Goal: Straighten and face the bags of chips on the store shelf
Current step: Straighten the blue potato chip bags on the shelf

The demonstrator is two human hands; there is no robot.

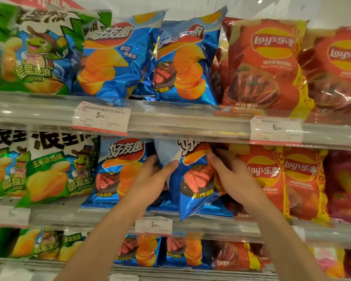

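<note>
On the middle shelf (pixel 190 226), at its front edge, between the blue steak-flavour row and the orange-red Lay's row: one blue chip bag (pixel 195 179), held by both hands.

Left neighbour: upright blue bag (pixel 118 169), face forward, logo level. Reference for alignment.

Left hand (pixel 150 179): fingers curled onto the upper left edge of the blue chip bag, thumb reaching across the pale folded-over part near the top. Gripping.

Blue chip bag: front panel toward the aisle, steak picture and logo readable. Long axis tilted, top leaning left under the rail of the shelf above, bottom corner swung right and down, poking past the front lip just beside the price tag (pixel 153 225). Upper left portion pale and twisted; whether back panel or glare, cannot tell.

Right hand (pixel 231 173): fingers wrapped round the right edge of the same bag, partly behind it, touching the neighbouring Lay's bag (pixel 265 179). Gripping.

Handling, as judged: rotate clockwise until long axis vertical and logo level with the left neighbour; untwist the top with the left hand; tuck the bottom corner back behind the lip; press lightly only, contents brittle and film slippery. Avoid dragging the Lay's bag out of line on release.
</note>
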